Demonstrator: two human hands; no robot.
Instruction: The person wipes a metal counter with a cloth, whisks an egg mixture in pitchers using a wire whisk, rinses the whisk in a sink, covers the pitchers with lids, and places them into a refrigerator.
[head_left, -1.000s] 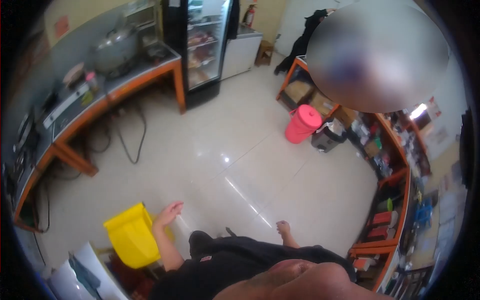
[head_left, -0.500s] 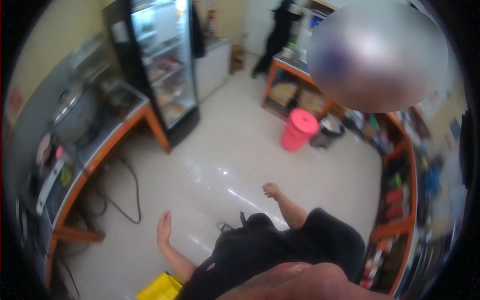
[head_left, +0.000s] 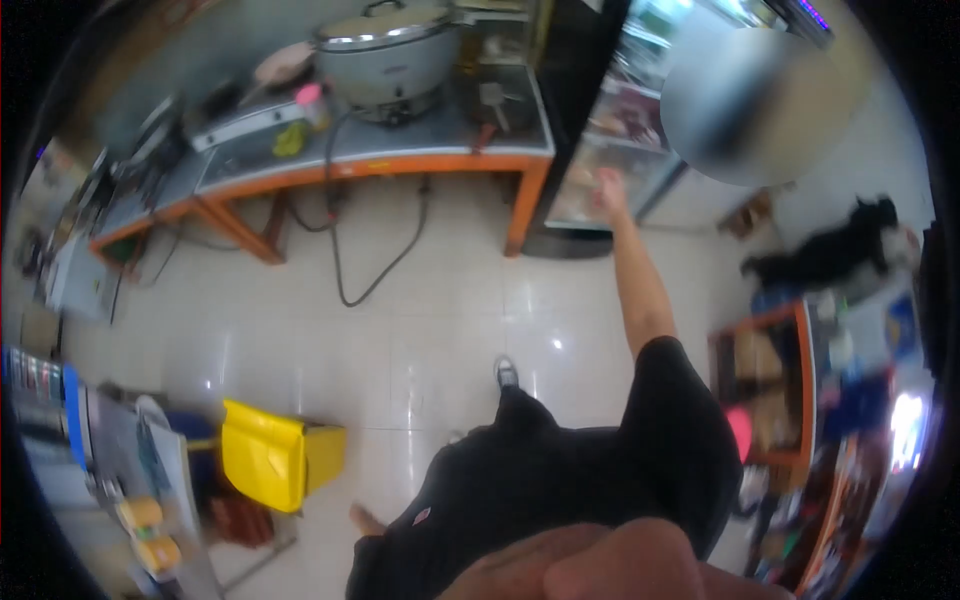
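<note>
My right hand point(head_left: 609, 190) is stretched forward on a raised arm, in front of the glass-doored fridge point(head_left: 590, 185). Its fingers are blurred, and whether they touch or hold anything cannot be made out. Low in the view, my left hand point(head_left: 367, 520) hangs beside my black shirt, mostly hidden, to the right of a yellow bin point(head_left: 265, 455). To the left of the fridge, a large lidded pot point(head_left: 388, 65) sits on an orange-framed counter point(head_left: 375, 165), with a pink-lidded container point(head_left: 311, 103) beside it.
A hose point(head_left: 350, 300) loops down from the counter to the floor. Another person in black point(head_left: 830, 245) stands at the far right. An orange-framed shelf point(head_left: 808, 380) and a partly hidden pink bin point(head_left: 739, 433) are on the right; a white table point(head_left: 185, 500) is at the lower left.
The view has swung left towards the counter and fridge. My right arm has risen and extended towards the fridge, while my left hand has dropped back beside my body.
</note>
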